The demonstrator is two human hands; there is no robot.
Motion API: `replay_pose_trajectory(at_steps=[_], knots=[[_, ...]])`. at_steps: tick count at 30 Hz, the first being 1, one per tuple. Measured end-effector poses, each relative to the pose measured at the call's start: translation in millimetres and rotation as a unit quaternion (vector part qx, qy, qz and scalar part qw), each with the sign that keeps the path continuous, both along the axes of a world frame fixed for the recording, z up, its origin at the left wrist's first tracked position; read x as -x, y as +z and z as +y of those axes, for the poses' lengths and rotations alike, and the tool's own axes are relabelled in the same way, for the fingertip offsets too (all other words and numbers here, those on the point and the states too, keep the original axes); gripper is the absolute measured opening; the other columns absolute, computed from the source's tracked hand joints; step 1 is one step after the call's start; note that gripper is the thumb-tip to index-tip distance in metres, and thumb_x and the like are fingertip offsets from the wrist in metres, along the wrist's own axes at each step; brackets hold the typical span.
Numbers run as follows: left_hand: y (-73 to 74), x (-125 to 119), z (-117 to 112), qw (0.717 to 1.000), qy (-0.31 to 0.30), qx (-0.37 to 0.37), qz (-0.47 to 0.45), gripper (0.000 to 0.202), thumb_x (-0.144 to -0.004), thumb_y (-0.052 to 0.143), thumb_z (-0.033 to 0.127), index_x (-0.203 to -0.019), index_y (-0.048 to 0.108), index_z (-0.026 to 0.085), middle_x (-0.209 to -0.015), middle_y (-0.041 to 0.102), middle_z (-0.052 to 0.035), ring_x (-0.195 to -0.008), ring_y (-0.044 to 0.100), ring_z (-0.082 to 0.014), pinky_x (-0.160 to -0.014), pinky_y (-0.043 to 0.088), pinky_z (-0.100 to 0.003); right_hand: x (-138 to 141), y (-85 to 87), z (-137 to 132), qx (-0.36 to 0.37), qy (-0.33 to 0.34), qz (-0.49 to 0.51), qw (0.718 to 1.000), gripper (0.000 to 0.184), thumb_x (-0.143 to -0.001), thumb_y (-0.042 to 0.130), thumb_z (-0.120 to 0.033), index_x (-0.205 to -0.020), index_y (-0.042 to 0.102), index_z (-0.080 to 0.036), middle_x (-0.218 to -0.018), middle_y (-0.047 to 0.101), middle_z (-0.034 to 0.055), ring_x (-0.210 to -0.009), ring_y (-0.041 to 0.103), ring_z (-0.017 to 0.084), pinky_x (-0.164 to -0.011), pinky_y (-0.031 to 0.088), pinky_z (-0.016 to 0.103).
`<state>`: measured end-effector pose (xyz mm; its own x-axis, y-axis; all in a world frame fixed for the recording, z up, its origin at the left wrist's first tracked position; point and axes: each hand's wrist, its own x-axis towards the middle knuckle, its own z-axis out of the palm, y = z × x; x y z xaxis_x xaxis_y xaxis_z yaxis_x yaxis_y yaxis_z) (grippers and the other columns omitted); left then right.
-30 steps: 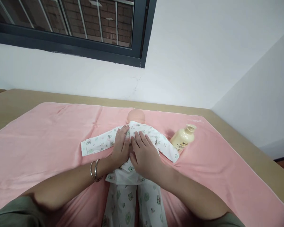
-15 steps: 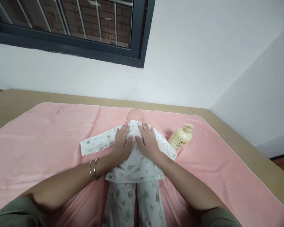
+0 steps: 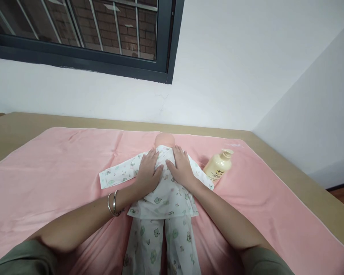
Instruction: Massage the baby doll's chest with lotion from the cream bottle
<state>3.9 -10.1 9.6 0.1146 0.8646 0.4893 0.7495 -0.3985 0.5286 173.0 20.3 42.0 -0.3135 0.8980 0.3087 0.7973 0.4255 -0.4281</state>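
A baby doll [image 3: 164, 140] lies stretched out with the bare back or top of its head toward the wall. It wears a white top [image 3: 166, 196] and white trousers [image 3: 154, 240], both printed with small green animals. My left hand [image 3: 148, 172] rests flat on the left side of the upper torso, fingers extended, two silver bangles on the wrist. On the right side, my right hand [image 3: 182, 168] lies flat too, fingers pointing to the head. Both thumbs angle toward the middle. The doll's own hands are hidden in or beyond the sleeves.
A pale yellow pump bottle [image 3: 218, 165] lies tilted by the right sleeve. Under everything spreads a pink sheet [image 3: 68, 168] on a wooden table [image 3: 281, 164]. A white wall [image 3: 218, 76] with a dark-framed window [image 3: 163, 38] stands behind.
My right hand has shifted slightly on the top, its fingers closer to the doll's shoulder. My left hand stays nearly in place. The view has tilted a little.
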Motion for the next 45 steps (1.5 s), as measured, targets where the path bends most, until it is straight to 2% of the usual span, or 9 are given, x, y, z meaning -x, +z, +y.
replay_pose_trajectory(at_steps=[4,12,19,24,26,33,37,41,45], knots=[[2.5,-3.4,-5.8,0.999,-0.002,-0.006,0.044,0.05,-0.097,0.033,0.031,-0.142,0.041,0.013,-0.154,0.038,-0.0162,-0.147,0.026,-0.0287,-0.12,0.021,-0.054,-3.1,1.5,4.8,0.007,0.002,-0.023,1.0,0.065,-0.099,0.034,-0.045,-0.152,0.028,-0.007,-0.158,0.026,0.0185,-0.149,0.014,0.028,-0.12,0.011,0.052],[14.8,13.6,25.5,0.994,0.007,0.058,0.094,0.053,-0.098,0.027,0.034,-0.141,0.043,0.007,-0.15,0.042,-0.0211,-0.145,0.031,-0.0314,-0.116,0.028,-0.056,20.9,9.3,-55.1,-0.018,-0.029,-0.114,0.993,0.062,-0.099,0.034,-0.036,-0.148,0.033,0.002,-0.155,0.028,0.0263,-0.147,0.02,0.035,-0.118,0.019,0.05],[5.1,-1.3,-10.2,0.992,0.012,-0.01,0.124,0.054,-0.098,0.028,0.031,-0.146,0.037,0.008,-0.154,0.036,-0.0191,-0.147,0.025,-0.029,-0.119,0.024,-0.052,2.6,23.9,-4.4,0.036,0.0,-0.127,0.991,0.058,-0.103,0.023,-0.038,-0.148,0.033,-0.002,-0.154,0.034,0.0215,-0.146,0.026,0.03,-0.118,0.021,0.048],[17.2,13.1,17.4,0.991,0.033,0.095,0.083,0.058,-0.098,0.027,0.04,-0.146,0.037,0.008,-0.153,0.039,-0.0191,-0.146,0.03,-0.028,-0.118,0.027,-0.049,15.1,16.0,-42.1,-0.02,-0.009,-0.157,0.987,0.058,-0.101,0.03,-0.032,-0.147,0.034,0.002,-0.153,0.033,0.0256,-0.145,0.026,0.033,-0.118,0.021,0.048],[17.0,14.3,18.5,0.992,0.04,0.087,0.076,0.057,-0.098,0.026,0.038,-0.146,0.036,0.009,-0.152,0.039,-0.0194,-0.145,0.03,-0.0282,-0.118,0.026,-0.051,17.1,14.7,-53.0,-0.039,-0.009,-0.163,0.986,0.057,-0.101,0.032,-0.033,-0.145,0.037,0.003,-0.152,0.035,0.0271,-0.144,0.029,0.034,-0.118,0.022,0.048],[3.8,-3.9,-35.9,0.993,-0.016,-0.008,0.115,0.057,-0.096,0.035,0.033,-0.147,0.034,0.007,-0.155,0.033,-0.0216,-0.148,0.023,-0.0338,-0.117,0.025,-0.059,0.2,20.0,-3.3,-0.003,0.004,-0.11,0.994,0.058,-0.104,0.023,-0.039,-0.148,0.034,-0.004,-0.154,0.035,0.0213,-0.146,0.026,0.03,-0.117,0.019,0.053],[12.5,7.0,-15.8,0.994,-0.031,-0.005,0.1,0.05,-0.098,0.028,0.031,-0.141,0.043,0.011,-0.15,0.042,-0.0191,-0.145,0.03,-0.0309,-0.116,0.027,-0.059,12.5,7.6,-34.3,-0.017,-0.029,-0.073,0.997,0.057,-0.101,0.03,-0.033,-0.15,0.031,-0.004,-0.156,0.029,0.0222,-0.148,0.02,0.032,-0.117,0.018,0.056],[19.7,19.6,17.1,0.997,-0.02,0.046,0.061,0.051,-0.1,0.021,0.034,-0.138,0.048,0.013,-0.147,0.048,-0.0165,-0.141,0.039,-0.027,-0.115,0.033,-0.052,22.2,-1.4,-70.0,-0.073,0.048,-0.047,0.995,0.054,-0.1,0.032,-0.029,-0.151,0.032,-0.012,-0.161,0.023,0.0113,-0.15,0.007,0.029,-0.12,0.009,0.055],[11.3,9.0,0.1,0.996,0.004,0.012,0.087,0.054,-0.099,0.027,0.037,-0.143,0.04,0.01,-0.151,0.04,-0.0202,-0.145,0.029,-0.032,-0.116,0.029,-0.056,8.9,3.8,-29.0,-0.03,0.028,-0.029,0.999,0.051,-0.1,0.03,-0.028,-0.148,0.038,-0.011,-0.157,0.032,0.0136,-0.149,0.017,0.027,-0.119,0.013,0.054]])
